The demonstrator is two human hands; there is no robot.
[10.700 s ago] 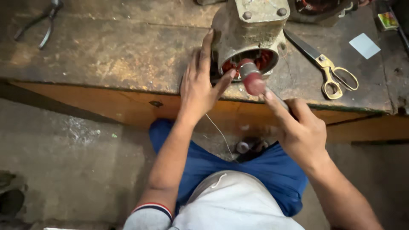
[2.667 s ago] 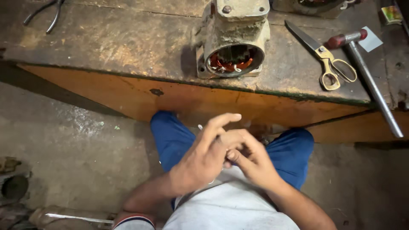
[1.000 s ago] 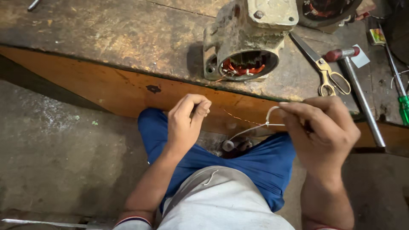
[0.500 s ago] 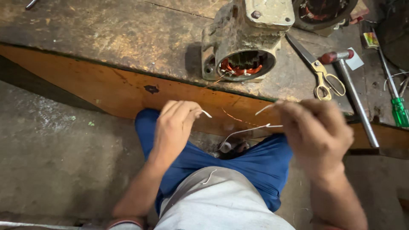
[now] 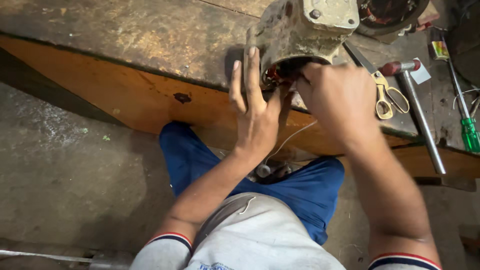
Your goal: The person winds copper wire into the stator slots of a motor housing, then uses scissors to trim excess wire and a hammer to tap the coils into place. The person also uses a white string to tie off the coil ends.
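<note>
A worn cream-coloured motor housing [image 5: 305, 25] lies on the wooden workbench [image 5: 125, 40] with its open end facing me; copper windings show inside. My left hand [image 5: 255, 120] rests flat against the lower left rim of that opening, fingers straight and apart, holding nothing. My right hand [image 5: 335, 100] is bunched at the mouth of the opening and covers most of it. A thin white thread [image 5: 292, 141] runs from under my right hand down between both hands toward my lap. My fingertips inside the opening are hidden.
Yellow-handled scissors [image 5: 385, 95] and a red-headed hammer [image 5: 420, 120] lie just right of the housing. A green screwdriver [image 5: 467, 130] sits at the far right. Another round motor part [image 5: 390, 15] stands behind. The bench edge hangs over my blue-trousered knees.
Both hands have risen from my lap to the motor's opening. The thread that was stretched between them in front of the bench now leads up to the housing.
</note>
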